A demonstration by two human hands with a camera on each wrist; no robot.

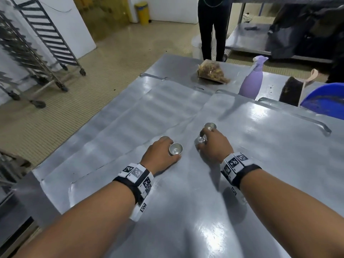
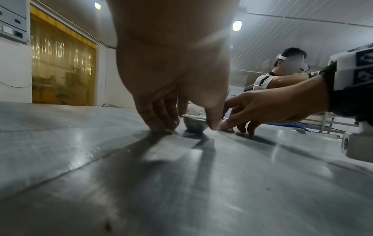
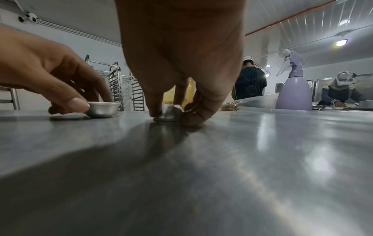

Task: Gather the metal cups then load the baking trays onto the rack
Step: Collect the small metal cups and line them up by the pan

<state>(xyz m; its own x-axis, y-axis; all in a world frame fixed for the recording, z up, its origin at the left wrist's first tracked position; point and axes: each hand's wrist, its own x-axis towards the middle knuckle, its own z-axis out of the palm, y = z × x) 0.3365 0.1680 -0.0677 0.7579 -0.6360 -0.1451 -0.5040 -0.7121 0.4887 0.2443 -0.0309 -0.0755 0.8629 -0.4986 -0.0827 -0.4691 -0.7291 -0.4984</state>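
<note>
While both your hands sit low on the baking tray [image 1: 260, 174], the far cup [image 1: 210, 126] lies just beyond your right hand [image 1: 214, 144].
Your right hand pinches an upturned cup [image 3: 168, 114]; your left hand [image 1: 160, 153] pinches an upright cup [image 1: 176, 148].

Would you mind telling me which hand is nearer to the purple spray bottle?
Right. The right hand grips a metal cup on the bottle's side of the table; the left hand is farther from the spray bottle.
</note>
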